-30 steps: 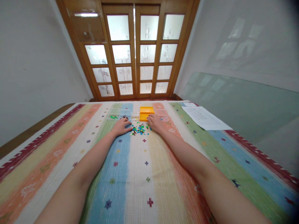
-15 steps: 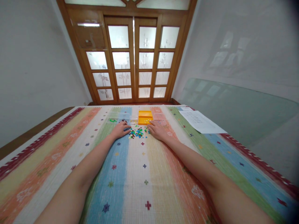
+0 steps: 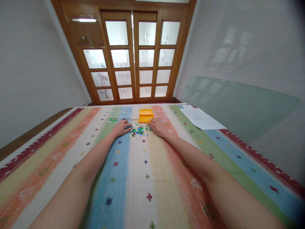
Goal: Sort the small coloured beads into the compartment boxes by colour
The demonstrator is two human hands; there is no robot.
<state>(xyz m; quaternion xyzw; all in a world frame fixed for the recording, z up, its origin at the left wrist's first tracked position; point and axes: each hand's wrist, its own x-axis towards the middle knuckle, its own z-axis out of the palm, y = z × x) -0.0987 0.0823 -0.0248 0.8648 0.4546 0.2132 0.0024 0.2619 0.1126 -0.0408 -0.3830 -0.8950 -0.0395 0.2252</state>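
Observation:
A loose pile of tiny coloured pieces, green, blue, brown and pale yellow, lies on the striped tablecloth. They are too small to tell their kind. My left hand rests at the pile's left edge, its fingers stretched towards it and its thumb apart. On the other side my right hand lies low, with fingers spread at the right edge. Behind the pile stands a yellow box with a few white pieces in its front part. My right fingertips are close to its front corner.
Clear plastic trays flank the yellow box; the left one holds green pieces and dark ones partly behind my left hand. Printed paper sheets lie at the right edge of the table. Wooden glazed doors stand beyond.
The view has shifted slightly, so the table sits a little higher in the picture. Both hands stay beside the pile with only slight finger movement.

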